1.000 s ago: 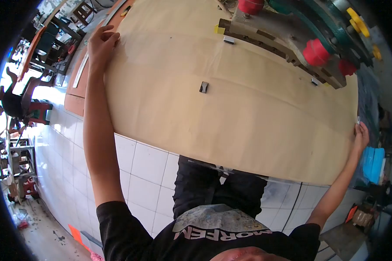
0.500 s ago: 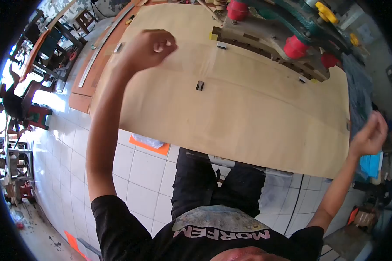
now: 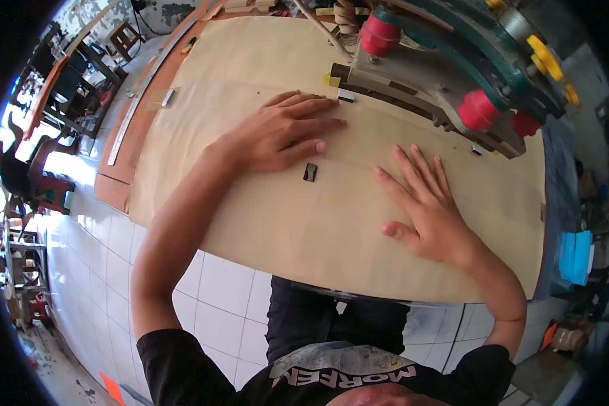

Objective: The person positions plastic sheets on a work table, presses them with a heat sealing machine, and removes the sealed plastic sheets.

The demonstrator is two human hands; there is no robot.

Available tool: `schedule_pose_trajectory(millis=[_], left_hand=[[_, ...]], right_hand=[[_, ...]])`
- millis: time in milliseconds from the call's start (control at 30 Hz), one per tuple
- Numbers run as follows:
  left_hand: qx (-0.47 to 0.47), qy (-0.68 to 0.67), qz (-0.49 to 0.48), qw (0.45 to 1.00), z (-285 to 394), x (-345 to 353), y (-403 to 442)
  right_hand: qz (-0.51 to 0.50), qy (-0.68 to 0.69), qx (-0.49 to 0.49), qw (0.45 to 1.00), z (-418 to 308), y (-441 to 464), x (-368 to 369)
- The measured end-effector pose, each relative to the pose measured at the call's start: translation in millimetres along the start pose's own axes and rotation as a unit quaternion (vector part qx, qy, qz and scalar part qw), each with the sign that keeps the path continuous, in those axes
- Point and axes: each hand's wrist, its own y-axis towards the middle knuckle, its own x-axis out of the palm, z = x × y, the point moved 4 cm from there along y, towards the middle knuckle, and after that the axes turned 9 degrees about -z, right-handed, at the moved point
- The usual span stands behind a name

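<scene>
While a broad, pale tan sheet of paper (image 3: pixel 271 227) is spreading out beneath the person's two bare hands, I am seeing the left hand (image 3: pixel 284 132) lying palm down on it, fingers parted and pointing forward to the right, gripping nothing visible. Right by its fingertips, a small white-and-black block (image 3: pixel 346 97) is sitting on the sheet; I am not able to tell whether the two are touching. Just on the body side of that hand's thumb, a small, dark, rectangular piece (image 3: pixel 310 172) is lying between the two hands, nearer the left.

The right hand (image 3: pixel 430 210) is resting palm down too, its fingers fanned wide and its thumb standing well out, holding nothing that I am seeing. Ahead of it and to its right, a second white-and-black block (image 3: pixel 477 150) is sitting beside a dark green metal machine with red knobs (image 3: pixel 426 84), which is looming beyond both hands. Well to the left of the left hand, a long, flat, silvery ruler (image 3: pixel 126 127) is lying on an orange-brown tabletop (image 3: pixel 111 193).
</scene>
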Motion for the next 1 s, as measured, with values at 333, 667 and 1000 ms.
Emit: schedule_pose_trajectory(millis=[333,667,1000], left_hand=[[-0.023,0.025,-0.009,0.999,0.9,-2.0,-4.3],[-0.006,0.026,0.009,1.0,-1.5,1.1,-7.3],[-0.01,0.018,0.011,1.0,-3.0,1.4,-7.3]], right_hand=[[-0.015,-0.015,0.005,1.0,1.0,4.0,1.1],[-0.025,-0.032,-0.003,0.999,0.4,7.8,4.0],[-0.027,-0.042,0.004,0.999,-1.1,8.0,3.1]])
